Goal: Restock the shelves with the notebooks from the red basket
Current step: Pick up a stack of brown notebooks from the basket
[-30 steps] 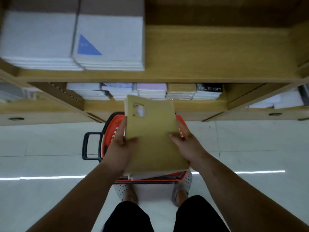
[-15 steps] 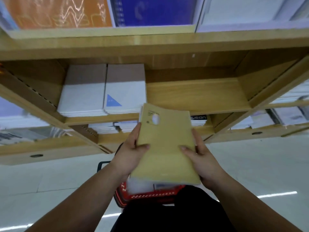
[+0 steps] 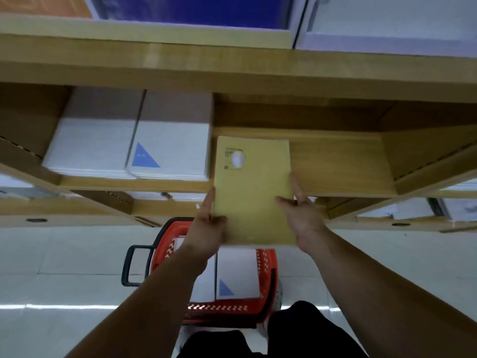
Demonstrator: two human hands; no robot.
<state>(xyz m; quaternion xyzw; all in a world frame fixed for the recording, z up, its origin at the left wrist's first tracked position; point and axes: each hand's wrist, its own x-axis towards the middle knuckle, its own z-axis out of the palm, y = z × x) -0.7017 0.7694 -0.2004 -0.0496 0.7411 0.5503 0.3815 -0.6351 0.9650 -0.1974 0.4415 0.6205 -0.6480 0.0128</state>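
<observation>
We grip the kraft notebook stack (image 3: 254,192) with our left hand (image 3: 206,228) and right hand (image 3: 302,218), its far end over the wooden shelf (image 3: 340,166), at three o'clock of the white notebooks (image 3: 134,148). The red basket (image 3: 268,267) sits below at six o'clock.

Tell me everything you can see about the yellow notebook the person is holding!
The yellow notebook has a plain tan-yellow cover that looks like matte paper or card. Near its top left corner sit a small block of blurred print and a white round spot. It is closed and lies almost flat, far end over the bare wooden shelf, just right of the white stacks. The left hand and right hand hold its side edges. Below it stands the red basket.
</observation>
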